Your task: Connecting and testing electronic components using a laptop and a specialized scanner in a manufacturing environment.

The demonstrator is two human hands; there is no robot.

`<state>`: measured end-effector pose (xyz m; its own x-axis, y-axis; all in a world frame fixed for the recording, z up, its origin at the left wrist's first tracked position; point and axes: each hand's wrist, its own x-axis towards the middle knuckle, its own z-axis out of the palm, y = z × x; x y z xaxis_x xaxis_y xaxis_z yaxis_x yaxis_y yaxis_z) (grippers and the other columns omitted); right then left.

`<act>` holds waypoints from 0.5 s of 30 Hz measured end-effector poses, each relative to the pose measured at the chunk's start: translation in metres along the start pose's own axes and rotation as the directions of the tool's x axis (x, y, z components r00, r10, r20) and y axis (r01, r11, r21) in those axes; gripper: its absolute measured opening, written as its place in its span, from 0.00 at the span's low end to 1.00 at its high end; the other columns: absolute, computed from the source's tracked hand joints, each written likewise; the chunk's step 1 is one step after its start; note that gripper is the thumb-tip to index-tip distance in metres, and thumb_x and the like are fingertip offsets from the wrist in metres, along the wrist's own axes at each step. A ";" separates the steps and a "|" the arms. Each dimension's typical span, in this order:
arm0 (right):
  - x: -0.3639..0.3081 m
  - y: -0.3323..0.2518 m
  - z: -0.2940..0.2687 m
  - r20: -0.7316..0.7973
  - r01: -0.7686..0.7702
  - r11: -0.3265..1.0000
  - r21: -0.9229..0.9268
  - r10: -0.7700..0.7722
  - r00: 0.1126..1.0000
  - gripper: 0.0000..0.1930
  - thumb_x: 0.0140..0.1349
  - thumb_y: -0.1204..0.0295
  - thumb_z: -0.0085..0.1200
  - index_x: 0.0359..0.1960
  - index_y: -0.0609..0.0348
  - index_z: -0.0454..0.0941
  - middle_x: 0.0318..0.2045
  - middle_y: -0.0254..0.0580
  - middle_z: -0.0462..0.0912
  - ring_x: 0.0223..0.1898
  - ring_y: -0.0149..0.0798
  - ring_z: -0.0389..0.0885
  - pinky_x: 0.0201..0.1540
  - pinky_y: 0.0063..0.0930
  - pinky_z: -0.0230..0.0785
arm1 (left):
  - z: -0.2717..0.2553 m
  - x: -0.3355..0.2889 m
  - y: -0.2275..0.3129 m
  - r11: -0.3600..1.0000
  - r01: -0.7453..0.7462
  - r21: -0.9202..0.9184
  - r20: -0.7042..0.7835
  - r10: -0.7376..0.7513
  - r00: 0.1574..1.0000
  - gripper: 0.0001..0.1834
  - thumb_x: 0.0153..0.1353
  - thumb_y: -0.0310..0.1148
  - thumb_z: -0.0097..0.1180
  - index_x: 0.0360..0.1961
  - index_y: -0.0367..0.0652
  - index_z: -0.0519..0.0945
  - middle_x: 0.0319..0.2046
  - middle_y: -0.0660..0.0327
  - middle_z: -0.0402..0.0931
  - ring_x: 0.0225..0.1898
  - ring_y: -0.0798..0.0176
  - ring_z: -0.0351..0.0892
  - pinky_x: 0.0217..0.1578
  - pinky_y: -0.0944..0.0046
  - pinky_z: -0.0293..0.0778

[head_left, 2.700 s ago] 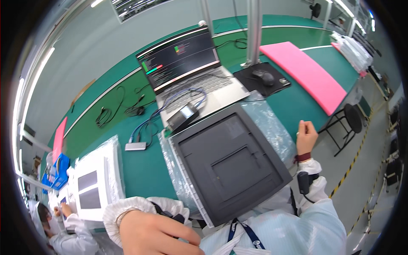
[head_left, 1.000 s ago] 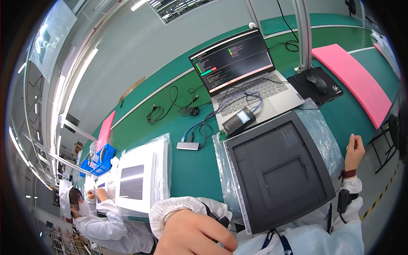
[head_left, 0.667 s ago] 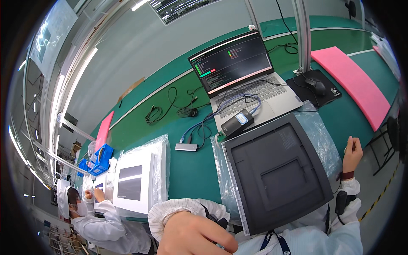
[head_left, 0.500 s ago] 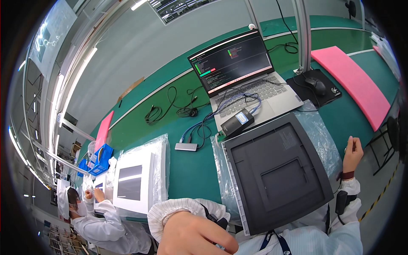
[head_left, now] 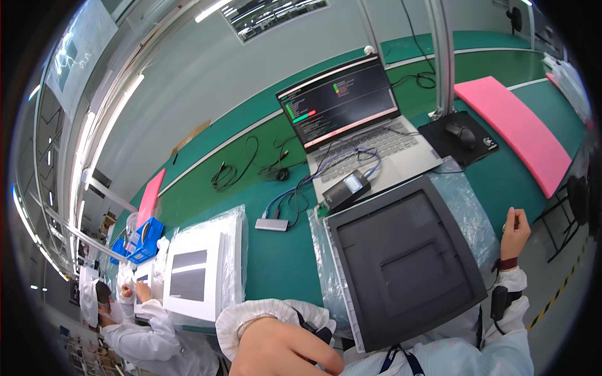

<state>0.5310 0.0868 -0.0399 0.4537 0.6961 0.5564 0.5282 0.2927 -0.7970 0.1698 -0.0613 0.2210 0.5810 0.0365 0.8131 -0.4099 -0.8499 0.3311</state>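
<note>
Grey wall (head_left: 244,75), window (head_left: 269,15), strip light (head_left: 212,10), green table (head_left: 273,269)

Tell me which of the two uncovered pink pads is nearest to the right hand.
The wide pad, right of the mouse, just beyond the right hand. The other pad looks narrower and is far left, behind the blue bins.

Here's the green table (head_left: 276,269), the open laptop (head_left: 345,103) sitting right on it. Just right of the laptop, a black mouse pad (head_left: 439,145); farther right, a pink foam sheet (head_left: 514,131). Left of the laptop, coiled black cables (head_left: 226,178)! Near its front left corner, a small silver box (head_left: 271,224); in front, clear plastic (head_left: 467,203). Well left of the laptop, a bagged white panel (head_left: 213,276), then a blue bin (head_left: 147,238).
</note>
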 end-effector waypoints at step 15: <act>0.001 -0.019 -0.011 -0.050 0.035 0.996 -0.082 -0.039 0.998 0.13 0.57 0.72 0.52 0.17 0.63 0.66 0.11 0.38 0.61 0.14 0.29 0.58 0.18 0.28 0.51 | 0.012 0.001 0.009 0.987 0.050 0.155 -0.137 -0.029 0.990 0.07 0.57 0.31 0.54 0.32 0.39 0.77 0.29 0.56 0.78 0.24 0.61 0.75 0.23 0.65 0.67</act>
<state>0.5295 0.0748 -0.0218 0.4683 0.6501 0.5984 0.6012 0.2619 -0.7550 0.1747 -0.0746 0.2187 0.4911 0.1329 0.8609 -0.2660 -0.9182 0.2934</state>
